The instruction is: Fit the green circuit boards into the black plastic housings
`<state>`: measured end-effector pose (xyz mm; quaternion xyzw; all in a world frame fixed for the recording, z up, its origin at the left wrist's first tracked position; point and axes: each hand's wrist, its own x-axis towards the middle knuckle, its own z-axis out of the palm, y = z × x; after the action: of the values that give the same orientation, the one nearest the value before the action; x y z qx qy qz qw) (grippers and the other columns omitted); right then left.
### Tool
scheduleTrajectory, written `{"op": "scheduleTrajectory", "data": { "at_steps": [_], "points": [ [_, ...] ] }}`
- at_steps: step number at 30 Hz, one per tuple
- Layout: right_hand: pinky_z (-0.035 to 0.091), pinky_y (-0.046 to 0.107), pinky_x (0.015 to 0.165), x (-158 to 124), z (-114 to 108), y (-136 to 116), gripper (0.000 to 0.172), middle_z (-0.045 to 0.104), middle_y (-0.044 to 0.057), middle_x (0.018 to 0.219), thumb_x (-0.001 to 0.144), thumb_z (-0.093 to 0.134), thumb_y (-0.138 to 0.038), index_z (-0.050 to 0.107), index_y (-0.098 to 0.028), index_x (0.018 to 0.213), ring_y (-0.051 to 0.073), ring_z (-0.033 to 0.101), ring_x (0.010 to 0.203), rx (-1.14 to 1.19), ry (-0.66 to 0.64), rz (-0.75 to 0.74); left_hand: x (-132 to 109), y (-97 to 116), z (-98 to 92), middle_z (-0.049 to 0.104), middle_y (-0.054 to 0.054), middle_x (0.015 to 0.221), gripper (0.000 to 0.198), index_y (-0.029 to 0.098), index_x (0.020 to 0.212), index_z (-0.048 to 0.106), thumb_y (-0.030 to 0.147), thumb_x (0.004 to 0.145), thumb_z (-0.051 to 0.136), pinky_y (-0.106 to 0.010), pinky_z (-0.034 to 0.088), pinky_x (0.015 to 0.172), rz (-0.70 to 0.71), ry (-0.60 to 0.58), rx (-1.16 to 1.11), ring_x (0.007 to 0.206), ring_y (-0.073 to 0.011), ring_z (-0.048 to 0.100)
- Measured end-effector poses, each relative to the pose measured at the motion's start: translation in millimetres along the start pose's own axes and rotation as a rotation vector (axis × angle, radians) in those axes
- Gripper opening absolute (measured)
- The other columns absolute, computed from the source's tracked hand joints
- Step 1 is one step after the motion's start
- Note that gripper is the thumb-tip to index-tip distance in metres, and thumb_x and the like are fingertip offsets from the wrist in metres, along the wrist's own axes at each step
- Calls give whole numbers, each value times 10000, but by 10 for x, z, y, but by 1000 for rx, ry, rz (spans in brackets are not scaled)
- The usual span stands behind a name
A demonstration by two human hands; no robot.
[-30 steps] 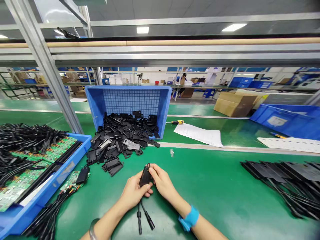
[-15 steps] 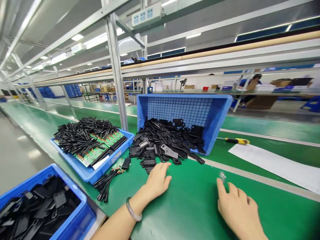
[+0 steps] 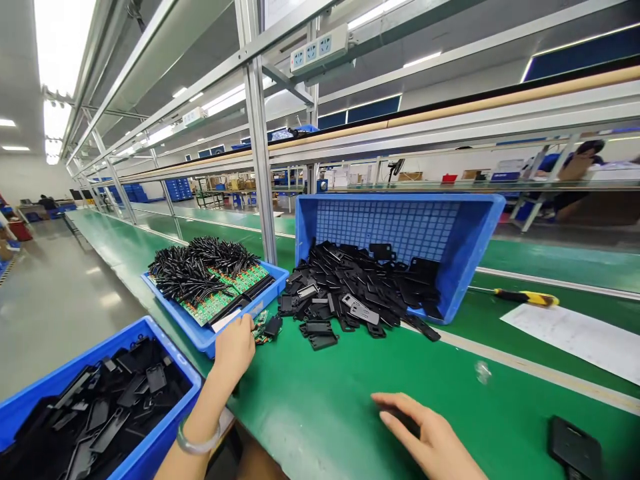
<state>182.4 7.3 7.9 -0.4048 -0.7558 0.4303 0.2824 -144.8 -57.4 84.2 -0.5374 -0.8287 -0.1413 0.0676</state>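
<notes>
Near left edge of table [image 3: 320, 407]: left hand [image 3: 234, 347] touching wired circuit board [image 3: 262, 329], beside blue tray [image 3: 199, 335]; grip state cannot be told.
Right hand [image 3: 433, 437]: near edge, grip released, palm down over table.

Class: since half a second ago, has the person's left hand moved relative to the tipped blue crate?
Yes. The left hand has gone leftward, away from the black parts spilled from the tipped blue crate, to the tray of green boards.

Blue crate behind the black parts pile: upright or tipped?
Tipped on its side: the crate shows its gridded base, and black parts spill out onto the table.
</notes>
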Motion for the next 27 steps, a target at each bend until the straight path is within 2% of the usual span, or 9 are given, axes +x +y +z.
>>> {"op": "scheduleTrajectory", "data": {
  "at_steps": [2, 5, 8, 11, 13, 19, 21, 25, 27],
  "points": [
    [480, 419, 888, -22, 91, -136, 444, 680, 117, 1011, 709, 663, -579, 709, -212, 954, 313, 612, 982, 306, -96, 107, -84, 177, -48, 631, -65, 850, 225, 174, 957, 538, 87, 798, 405, -281, 435, 666, 111, 0, -181, 764, -196, 608],
    [452, 413, 944, -44, 249, -239, 585, 660, 108, 1073, 700, 714, -590, 632, -210, 1138, 283, 575, 1074, 813, -106, 252, -158, 495, -15, 631, -10, 797, 225, 205, 1015, 526, 140, 816, 444, -221, 430, 595, 373, -246, -520, 641, -136, 593],
    [456, 412, 946, -33, 337, -209, 628, 671, 110, 1022, 680, 752, -573, 607, -185, 1152, 263, 591, 1045, 1164, -75, 346, -44, 679, 147, 650, -50, 878, 257, 199, 1062, 543, 163, 809, 514, -257, 455, 691, 391, -278, -392, 770, -179, 622],
    [520, 327, 816, 0, 322, -110, 532, 687, 82, 860, 630, 841, -436, 645, -163, 1042, 202, 639, 829, 1219, -7, 406, 237, 642, 325, 619, -199, 1002, 279, 111, 1045, 566, 101, 767, 545, -423, 419, 830, 168, -94, -128, 995, -330, 571],
    [526, 254, 677, 17, 289, -62, 479, 674, 48, 770, 604, 871, -353, 658, -165, 989, 149, 606, 671, 1184, 45, 398, 420, 560, 394, 616, -250, 942, 251, 68, 1004, 576, 92, 755, 556, -488, 406, 819, 97, -79, -98, 997, -392, 558],
    [488, 268, 586, 44, 202, -166, 404, 663, 65, 825, 654, 818, -408, 658, -161, 933, 151, 537, 622, 1078, 180, 224, 550, 705, 394, 612, -199, 1028, 492, 94, 1227, 468, 190, 764, 605, -422, 432, 836, 173, -68, -258, 986, -316, 577],
    [477, 270, 604, 47, 154, -225, 401, 660, 71, 852, 667, 803, -439, 654, -159, 912, 149, 531, 642, 1059, 216, 176, 486, 915, 403, 614, -147, 1048, 562, 126, 1264, 436, 237, 749, 633, -375, 460, 814, 248, -246, -643, 925, -255, 600],
    [447, 263, 606, 33, 38, -269, 413, 654, 65, 844, 673, 797, -458, 637, -159, 909, 141, 514, 641, 1019, 282, 121, 326, 1341, 509, 641, -101, 1008, 614, 134, 1139, 525, 271, 602, 791, -319, 481, 800, 274, -825, -1472, 929, -220, 609],
    [431, 266, 596, 22, -9, -270, 418, 654, 67, 834, 679, 789, -467, 627, -160, 911, 142, 505, 628, 978, 293, 116, 257, 1477, 588, 651, -85, 979, 602, 146, 1088, 546, 258, 569, 830, -309, 483, 783, 226, -936, -1661, 912, -209, 614]
  ]
}}
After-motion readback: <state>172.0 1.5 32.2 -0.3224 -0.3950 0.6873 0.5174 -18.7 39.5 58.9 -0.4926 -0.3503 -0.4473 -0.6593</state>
